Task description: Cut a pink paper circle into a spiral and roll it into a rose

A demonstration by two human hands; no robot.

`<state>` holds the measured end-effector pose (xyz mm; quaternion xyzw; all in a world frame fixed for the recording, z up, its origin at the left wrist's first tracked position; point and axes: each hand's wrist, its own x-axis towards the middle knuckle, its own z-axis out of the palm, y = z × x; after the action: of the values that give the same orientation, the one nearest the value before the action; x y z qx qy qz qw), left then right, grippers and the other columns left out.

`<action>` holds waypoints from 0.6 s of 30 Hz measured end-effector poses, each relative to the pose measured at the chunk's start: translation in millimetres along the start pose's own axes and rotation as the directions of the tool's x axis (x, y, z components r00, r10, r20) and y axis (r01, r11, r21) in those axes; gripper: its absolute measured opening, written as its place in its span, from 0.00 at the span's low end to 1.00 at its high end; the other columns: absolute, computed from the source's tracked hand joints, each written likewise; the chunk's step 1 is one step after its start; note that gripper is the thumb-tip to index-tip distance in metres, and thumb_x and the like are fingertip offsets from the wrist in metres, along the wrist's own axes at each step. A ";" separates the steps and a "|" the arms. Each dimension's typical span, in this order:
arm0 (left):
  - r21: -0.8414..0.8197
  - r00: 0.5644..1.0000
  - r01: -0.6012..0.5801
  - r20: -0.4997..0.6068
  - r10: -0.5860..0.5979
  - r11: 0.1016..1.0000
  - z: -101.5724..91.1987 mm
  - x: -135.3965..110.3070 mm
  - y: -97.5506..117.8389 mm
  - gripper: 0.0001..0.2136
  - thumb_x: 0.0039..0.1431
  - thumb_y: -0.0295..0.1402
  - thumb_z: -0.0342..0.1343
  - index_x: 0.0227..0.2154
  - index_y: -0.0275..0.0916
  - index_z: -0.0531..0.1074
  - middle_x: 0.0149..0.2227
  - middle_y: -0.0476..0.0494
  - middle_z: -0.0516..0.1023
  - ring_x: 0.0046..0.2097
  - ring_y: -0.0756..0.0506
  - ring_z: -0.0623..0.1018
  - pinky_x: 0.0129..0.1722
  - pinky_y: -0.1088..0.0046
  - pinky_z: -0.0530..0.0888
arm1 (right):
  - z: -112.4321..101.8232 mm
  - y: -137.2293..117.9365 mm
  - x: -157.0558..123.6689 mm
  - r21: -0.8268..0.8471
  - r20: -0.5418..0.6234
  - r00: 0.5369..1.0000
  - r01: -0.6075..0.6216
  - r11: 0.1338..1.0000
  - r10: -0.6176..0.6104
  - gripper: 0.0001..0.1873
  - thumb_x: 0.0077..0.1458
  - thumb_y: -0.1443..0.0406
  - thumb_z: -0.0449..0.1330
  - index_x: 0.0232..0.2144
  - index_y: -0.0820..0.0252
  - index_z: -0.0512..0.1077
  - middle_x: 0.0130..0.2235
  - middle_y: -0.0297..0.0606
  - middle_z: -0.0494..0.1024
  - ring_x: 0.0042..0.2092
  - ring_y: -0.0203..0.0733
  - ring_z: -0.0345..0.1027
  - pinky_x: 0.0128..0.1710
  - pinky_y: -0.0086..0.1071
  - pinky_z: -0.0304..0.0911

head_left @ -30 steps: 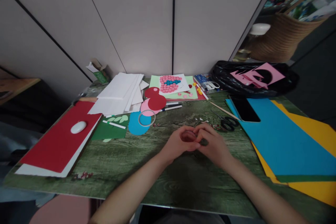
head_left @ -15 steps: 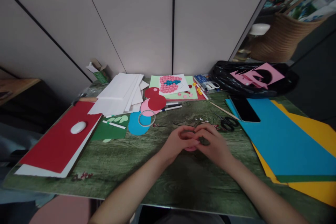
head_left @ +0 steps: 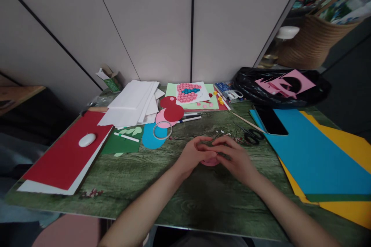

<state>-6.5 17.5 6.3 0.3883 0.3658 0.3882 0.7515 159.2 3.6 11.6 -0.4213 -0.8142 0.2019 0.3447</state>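
Above the middle of the table, my left hand (head_left: 193, 156) is closed on a small pink paper piece (head_left: 210, 161), its thumb lying along the upper edge. My right hand (head_left: 235, 158) meets it from the other side, fingers curled and pinching at the same pink paper. Fingers cover much of the piece, so its full shape is hidden. Just beyond the hands lie small white scraps (head_left: 222, 132). Black scissors (head_left: 253, 136) rest to the right of my right hand. A blue paper circle (head_left: 153, 141) with a tape ring (head_left: 162, 130) on it lies to the left.
Red paper (head_left: 63, 154) bearing a white oval object (head_left: 87, 140) covers the left side. White sheets (head_left: 127, 96) and a pink-and-blue dotted picture (head_left: 188, 92) sit at the back. On the right are blue paper (head_left: 315, 150), a phone (head_left: 271, 119) and a black plastic bag (head_left: 246, 85).
My right fingers have shifted slightly over the pink paper and come closer to my left thumb. Both hands stay in nearly the same place.
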 end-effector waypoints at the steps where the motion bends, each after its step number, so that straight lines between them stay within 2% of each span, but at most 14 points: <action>1: 0.021 1.000 0.001 0.005 -0.001 1.000 -1.0 0.5 0.1 0.24 0.37 0.31 0.66 0.41 0.36 0.67 0.25 0.49 0.75 0.26 0.51 0.74 0.29 0.76 0.68 | -0.1 0.3 0.2 0.006 0.038 0.999 0.005 1.000 -0.005 0.14 0.53 0.72 0.54 0.40 0.52 0.71 0.41 0.39 0.67 0.45 0.41 0.62 0.43 0.36 0.62; 5: 0.060 1.000 -0.004 0.022 0.003 0.998 -2.9 1.6 0.5 0.24 0.37 0.30 0.66 0.41 0.36 0.67 0.25 0.50 0.73 0.26 0.52 0.72 0.28 0.77 0.67 | 0.8 2.7 0.1 0.015 0.100 0.995 0.006 1.000 -0.007 0.14 0.54 0.70 0.53 0.41 0.52 0.71 0.43 0.39 0.66 0.46 0.41 0.62 0.45 0.36 0.62; 12: 0.023 0.999 0.017 0.041 -0.018 1.000 2.8 -0.3 1.1 0.25 0.36 0.29 0.66 0.42 0.35 0.67 0.27 0.49 0.75 0.27 0.52 0.74 0.31 0.75 0.69 | 3.4 3.5 1.1 0.013 -0.020 0.999 -0.039 0.999 0.039 0.05 0.49 0.71 0.59 0.28 0.56 0.72 0.39 0.37 0.69 0.43 0.41 0.63 0.42 0.36 0.61; 18: 0.070 0.997 0.024 0.072 -0.029 0.997 5.5 -1.3 0.4 0.24 0.36 0.28 0.65 0.40 0.35 0.67 0.29 0.46 0.76 0.30 0.49 0.75 0.33 0.70 0.71 | 4.4 1.2 1.1 0.060 -0.020 0.995 -0.093 0.994 0.094 0.08 0.44 0.74 0.61 0.23 0.58 0.68 0.38 0.36 0.68 0.42 0.41 0.64 0.40 0.36 0.60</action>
<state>-2.5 14.8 9.3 0.4229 0.3564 0.3513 0.7555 156.2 5.0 8.3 -0.4508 -0.7834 0.2371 0.3562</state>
